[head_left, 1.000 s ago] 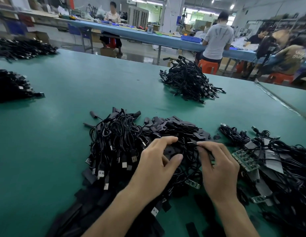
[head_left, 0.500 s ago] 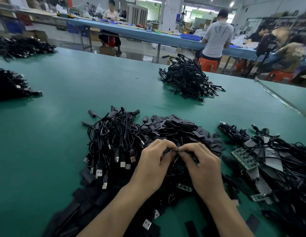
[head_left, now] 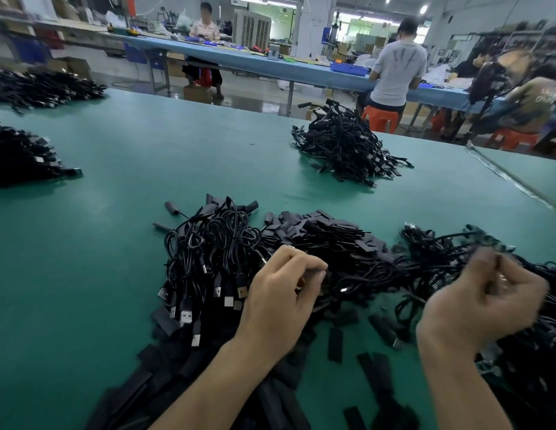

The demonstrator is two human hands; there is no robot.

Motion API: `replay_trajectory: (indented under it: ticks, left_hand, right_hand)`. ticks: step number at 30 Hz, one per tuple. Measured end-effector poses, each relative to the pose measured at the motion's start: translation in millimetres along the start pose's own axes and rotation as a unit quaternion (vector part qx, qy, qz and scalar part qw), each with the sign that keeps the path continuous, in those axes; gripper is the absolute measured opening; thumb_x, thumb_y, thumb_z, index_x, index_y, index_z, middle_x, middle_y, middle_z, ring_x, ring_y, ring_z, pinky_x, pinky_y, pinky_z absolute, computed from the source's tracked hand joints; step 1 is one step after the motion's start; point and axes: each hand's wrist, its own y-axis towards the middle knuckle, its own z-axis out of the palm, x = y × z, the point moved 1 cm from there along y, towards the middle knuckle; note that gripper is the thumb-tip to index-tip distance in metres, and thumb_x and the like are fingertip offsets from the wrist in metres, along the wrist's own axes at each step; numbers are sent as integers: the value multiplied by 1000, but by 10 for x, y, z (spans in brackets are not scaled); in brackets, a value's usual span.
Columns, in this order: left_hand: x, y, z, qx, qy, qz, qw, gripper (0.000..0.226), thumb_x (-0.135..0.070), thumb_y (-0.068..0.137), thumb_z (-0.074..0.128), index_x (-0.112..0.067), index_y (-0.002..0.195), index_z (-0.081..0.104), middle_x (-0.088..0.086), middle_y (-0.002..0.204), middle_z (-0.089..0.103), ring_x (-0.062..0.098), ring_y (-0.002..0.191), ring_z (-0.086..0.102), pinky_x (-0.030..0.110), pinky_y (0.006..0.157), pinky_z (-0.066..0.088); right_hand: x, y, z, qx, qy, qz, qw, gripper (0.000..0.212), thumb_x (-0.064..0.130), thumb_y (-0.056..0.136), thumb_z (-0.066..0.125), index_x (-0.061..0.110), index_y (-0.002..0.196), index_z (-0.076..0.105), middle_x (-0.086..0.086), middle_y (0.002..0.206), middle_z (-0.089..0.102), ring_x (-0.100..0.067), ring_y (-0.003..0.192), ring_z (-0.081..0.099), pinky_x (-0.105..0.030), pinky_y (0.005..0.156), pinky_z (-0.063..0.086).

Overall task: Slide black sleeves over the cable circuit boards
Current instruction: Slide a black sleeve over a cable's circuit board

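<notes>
My left hand (head_left: 280,302) hovers over the middle of the green table (head_left: 100,259), thumb and forefinger pinched on a small black sleeve piece (head_left: 322,276). Just behind it lies a heap of flat black sleeves (head_left: 326,234). Left of that is a bundle of black cables with USB plugs (head_left: 208,252). My right hand (head_left: 481,302) is blurred, fingers curled, above the tangle of cables with circuit boards (head_left: 435,252) on the right. Whether it holds anything is unclear.
Loose black sleeves (head_left: 334,344) are scattered near the front edge. Another cable pile (head_left: 342,147) sits farther back, and two more (head_left: 19,156) (head_left: 41,88) lie at the far left. A seam strip (head_left: 503,175) crosses the table's right side. People work at a blue bench behind.
My hands were together at the middle, holding a board between them. Now they are apart: the right hand has swung right over the board cables, and the left stays near the centre.
</notes>
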Motion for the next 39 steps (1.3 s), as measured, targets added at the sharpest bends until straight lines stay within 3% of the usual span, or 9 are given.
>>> replay_trajectory:
  ticks: [3, 6, 9, 12, 16, 20, 25, 34, 39]
  left_hand:
    - [-16, 8, -1, -24, -10, -4, 1000, 10, -13, 95, 65, -17, 103, 68, -13, 94, 58, -5, 77, 54, 4, 66, 38]
    - [-11, -3, 21, -14, -36, -45, 998, 27, -14, 91, 72, -25, 114, 62, -17, 88, 59, 1, 75, 58, 7, 64, 43]
    - [9, -31, 30, 21, -95, -90, 991, 49, -15, 85, 79, -36, 121, 53, -13, 88, 64, 6, 77, 65, 13, 66, 52]
    - [42, -53, 42, 60, -113, -101, 987, 49, -10, 83, 79, -36, 118, 56, -10, 92, 68, 6, 80, 68, 19, 69, 56]
    - [64, -70, 43, 74, -61, -77, 992, 18, -11, 83, 78, -23, 95, 71, -13, 88, 69, 4, 77, 67, 19, 69, 55]
    - [58, -61, 38, 73, -102, -132, 983, 13, -20, 82, 73, -30, 90, 70, -14, 76, 69, 4, 62, 62, 17, 58, 49]
    - [83, -15, 26, 100, -211, -198, 952, 14, -17, 88, 76, -27, 81, 69, -15, 66, 62, 0, 57, 49, 15, 57, 42]
    - [128, -7, 27, 161, -211, -189, 945, 8, -20, 96, 67, -22, 88, 70, -7, 69, 59, 9, 64, 49, 34, 61, 45]
    - [136, 36, 9, 166, -249, -197, 934, 7, -14, 94, 69, -14, 87, 72, -6, 70, 63, 6, 64, 53, 21, 62, 45]
  right_hand:
    - [110, -67, -11, 62, 63, -103, 991, 18, 15, 100, 57, 30, 97, 46, 6, 98, 56, -23, 99, 63, -16, 83, 48]
    - [133, -237, -7, 254, 66, -167, 950, 10, 15, 95, 63, 23, 99, 61, 10, 93, 63, 3, 95, 63, -14, 83, 48]
    - [72, -353, -11, 426, 30, -168, 888, 5, 15, 88, 72, 14, 92, 71, 9, 89, 68, -1, 85, 65, -16, 77, 49]
    - [11, -430, -8, 527, 3, -125, 841, 7, 13, 81, 75, 15, 87, 75, 9, 84, 69, -3, 78, 65, -15, 71, 49]
    - [-53, -450, -34, 567, -25, -32, 823, 21, 9, 82, 77, 29, 86, 73, 16, 85, 70, -5, 82, 67, -12, 74, 47]
    - [-70, -468, -19, 587, -37, 15, 809, 29, 12, 86, 74, 40, 86, 68, 19, 88, 68, -4, 85, 65, -9, 73, 44]
    - [-86, -441, -27, 588, -21, 73, 805, 17, 16, 91, 69, 33, 86, 66, 12, 84, 68, -6, 79, 63, -12, 70, 45]
    - [-95, -436, -20, 619, 20, 146, 771, 6, 33, 85, 64, 34, 85, 70, 9, 79, 69, -3, 73, 60, -15, 69, 46]
    - [-105, -426, -4, 626, 36, 173, 759, 14, 16, 90, 66, 28, 85, 73, 7, 75, 70, -3, 71, 61, -16, 68, 48]
